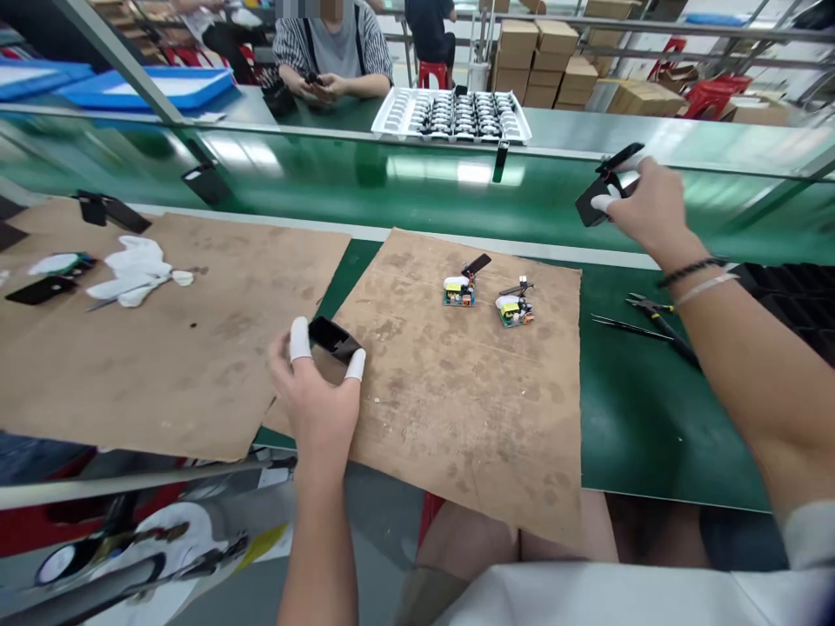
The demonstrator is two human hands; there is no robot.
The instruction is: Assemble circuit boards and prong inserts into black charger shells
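My left hand [321, 404] has white covers on the thumb and a fingertip. Between them it grips a small black plastic case [334, 337], open on top, at the left edge of a cardboard sheet [457, 391]. Raised over the green conveyor at the right, my right hand [656, 209], also with white fingertip covers, is closed on black plastic housing parts [591, 205]; its fingers partly hide them. Two small circuit boards stand on the cardboard: one [459, 292] beside the other [514, 309], each with yellow and white components and a black piece sticking up.
Tweezers [630, 327] and pliers [665, 330] lie right of the cardboard. Black trays [789, 304] are behind my right forearm. White gloves [134, 269] rest on the left cardboard. Black cases [206, 181] sit on the conveyor [313, 174]. Beyond is a white tray [391, 117] of parts, near a seated person.
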